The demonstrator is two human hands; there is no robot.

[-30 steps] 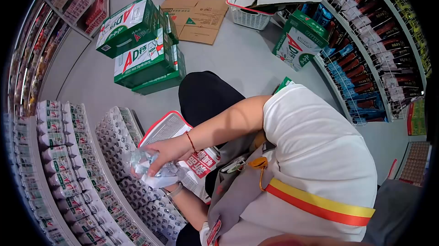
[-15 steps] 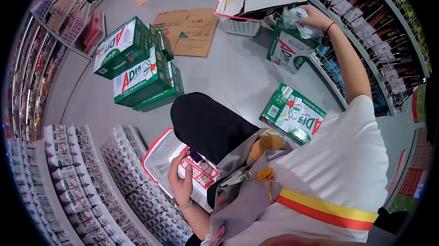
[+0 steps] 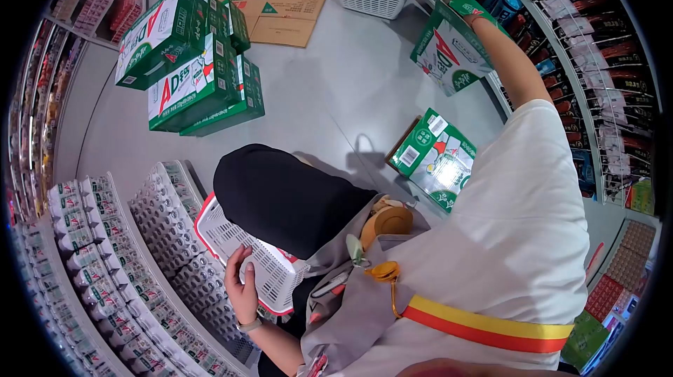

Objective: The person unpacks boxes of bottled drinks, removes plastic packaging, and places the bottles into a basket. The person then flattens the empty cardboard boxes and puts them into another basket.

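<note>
My left hand [image 3: 242,291] is against the near side of a white basket with a red rim [image 3: 275,273], thumb and fingers apart and nothing held. My right arm reaches down into an open green-and-white carton [image 3: 449,49] at the upper right. That hand's fingers are hidden inside the carton. Another green-and-white carton [image 3: 436,156] lies on the floor between that carton and my body. My dark-clothed knee [image 3: 277,194] covers part of the basket.
Several green-and-white cartons [image 3: 196,86] are stacked at upper left. Flattened cardboard [image 3: 280,5] lies behind them. A second white basket [image 3: 368,0] bears a large box. Shelves of packed bottles [image 3: 112,286] stand at lower left, and a rack of packets [image 3: 589,61] at right.
My right hand has gone down into the carton; the clear plastic it held is out of sight. My left hand has moved off the red-and-white printed piece, and the view has shifted.
</note>
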